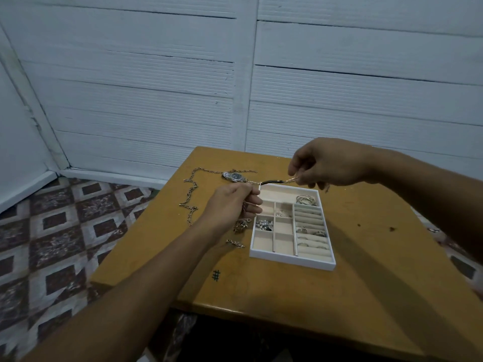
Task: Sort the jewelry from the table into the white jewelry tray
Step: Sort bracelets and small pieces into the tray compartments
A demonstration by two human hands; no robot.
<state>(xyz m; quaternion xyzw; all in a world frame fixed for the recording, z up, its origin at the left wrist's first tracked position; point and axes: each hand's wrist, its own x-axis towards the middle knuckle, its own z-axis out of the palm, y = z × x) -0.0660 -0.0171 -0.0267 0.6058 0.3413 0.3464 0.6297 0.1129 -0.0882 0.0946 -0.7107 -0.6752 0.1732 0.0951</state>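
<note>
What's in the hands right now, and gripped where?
One gold chain bracelet with a black middle section, stretched between both hands: left hand pinches its left chain end, right hand its right chain end.

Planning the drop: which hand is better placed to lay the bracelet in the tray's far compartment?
Left, probably. The left hand pinches the bracelet right beside the compartment and its bare end; the right hand holds the other end beyond the tray, near the bangles.
</note>
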